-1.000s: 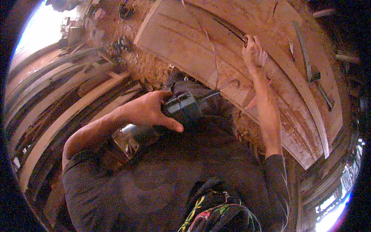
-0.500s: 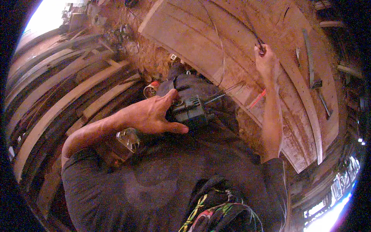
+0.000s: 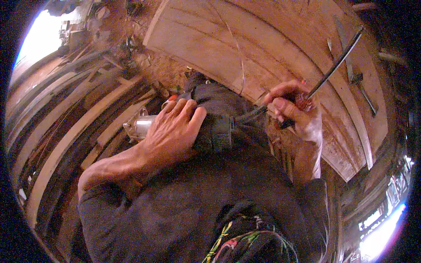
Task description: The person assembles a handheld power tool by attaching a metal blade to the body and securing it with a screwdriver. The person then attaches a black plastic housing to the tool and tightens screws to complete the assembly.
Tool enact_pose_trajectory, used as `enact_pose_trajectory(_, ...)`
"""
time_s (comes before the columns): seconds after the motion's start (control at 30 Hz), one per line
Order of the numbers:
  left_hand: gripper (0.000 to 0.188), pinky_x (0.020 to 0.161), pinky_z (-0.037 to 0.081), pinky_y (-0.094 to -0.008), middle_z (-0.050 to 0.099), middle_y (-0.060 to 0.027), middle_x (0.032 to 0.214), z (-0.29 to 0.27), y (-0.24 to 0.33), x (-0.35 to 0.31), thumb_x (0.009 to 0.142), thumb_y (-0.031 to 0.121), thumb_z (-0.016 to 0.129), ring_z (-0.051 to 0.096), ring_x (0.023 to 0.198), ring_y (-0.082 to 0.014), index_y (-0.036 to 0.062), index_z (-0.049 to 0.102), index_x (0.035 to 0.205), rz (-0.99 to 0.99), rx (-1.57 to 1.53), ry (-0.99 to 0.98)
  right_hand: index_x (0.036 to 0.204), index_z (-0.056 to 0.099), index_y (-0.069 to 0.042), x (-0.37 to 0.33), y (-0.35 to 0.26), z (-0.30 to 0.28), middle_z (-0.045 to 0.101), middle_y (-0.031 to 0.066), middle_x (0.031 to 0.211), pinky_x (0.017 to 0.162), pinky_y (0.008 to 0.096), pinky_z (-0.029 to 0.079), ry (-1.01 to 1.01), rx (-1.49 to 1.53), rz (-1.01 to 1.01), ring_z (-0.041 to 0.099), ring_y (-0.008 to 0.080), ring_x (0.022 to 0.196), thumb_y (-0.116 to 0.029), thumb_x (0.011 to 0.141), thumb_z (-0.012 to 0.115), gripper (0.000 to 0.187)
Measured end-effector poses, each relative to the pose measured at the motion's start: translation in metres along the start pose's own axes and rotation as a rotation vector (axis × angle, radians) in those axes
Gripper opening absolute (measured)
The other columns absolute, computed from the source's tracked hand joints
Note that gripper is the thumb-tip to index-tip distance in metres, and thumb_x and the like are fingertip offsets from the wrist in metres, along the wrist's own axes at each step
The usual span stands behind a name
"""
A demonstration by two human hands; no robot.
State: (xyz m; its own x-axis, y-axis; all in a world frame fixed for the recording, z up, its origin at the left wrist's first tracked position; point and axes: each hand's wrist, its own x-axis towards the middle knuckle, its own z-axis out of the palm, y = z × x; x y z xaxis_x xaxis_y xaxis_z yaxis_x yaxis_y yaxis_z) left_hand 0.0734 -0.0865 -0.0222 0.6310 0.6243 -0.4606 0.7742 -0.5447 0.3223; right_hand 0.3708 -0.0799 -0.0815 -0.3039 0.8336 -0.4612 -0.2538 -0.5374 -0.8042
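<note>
A power tool (image 3: 218,131) with a dark body and a silver metal end (image 3: 144,126) lies across my lap, against my dark clothing. My left hand (image 3: 176,125) is wrapped over its body from above, hiding much of it. A black power cord (image 3: 249,117) leaves the tool's right end and runs to my right hand (image 3: 294,109). That hand is closed around the cord, fingers curled toward the tool. From its far side a dark, straight-looking length (image 3: 337,65) sticks out to the upper right; I cannot tell whether it is the same cord.
A large wooden board (image 3: 197,33) with dark curved lines slopes across the far side. On its right lie a hammer-like tool (image 3: 356,79) and a curved wooden strip (image 3: 348,127). Stacked timber (image 3: 70,127) fills the left. A round orange-rimmed container (image 3: 171,100) stands beyond my left hand.
My right hand has come down and nearer, from over the board to beside the tool. My left hand has turned over the tool's body, and the silver end now points left.
</note>
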Motion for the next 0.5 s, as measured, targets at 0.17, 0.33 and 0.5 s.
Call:
enact_pose_trajectory(0.17,0.028,0.090,0.045,-0.0408,0.057,-0.0135,0.107,0.003,0.006,0.009,0.084,0.014,0.059,0.056,0.103,-0.0291,0.0030,0.055,0.109,0.078,0.115,0.102,0.110,0.068,0.000,-0.011,-0.019,0.037,0.074,0.0120,0.095,0.066,0.0251,0.055,0.075,-0.199,-0.006,0.072,0.0160,0.086,-0.008,0.092,0.073,0.020)
enact_pose_trajectory(0.33,0.028,0.088,0.045,-0.0394,0.057,-0.0128,0.105,0.005,0.005,0.012,0.084,0.016,0.059,0.057,0.102,-0.0280,0.0035,0.056,0.109,0.089,0.168,0.141,0.099,0.071,-0.001,-0.010,-0.022,0.025,0.075,0.0104,0.089,0.073,0.0294,0.055,-0.058,-0.700,-0.067,0.071,0.0176,0.084,-0.011,0.089,0.078,0.016)
enact_pose_trajectory(0.5,0.027,0.086,0.045,-0.0386,0.057,-0.0122,0.103,0.014,0.001,0.017,0.085,0.018,0.058,0.057,0.100,-0.0273,0.0043,0.056,0.108,0.085,0.148,0.154,0.093,0.072,-0.003,-0.001,-0.018,0.032,0.072,0.0094,0.086,0.073,0.0340,0.054,-0.106,-0.758,-0.332,0.071,0.0227,0.084,-0.005,0.084,0.079,0.012)
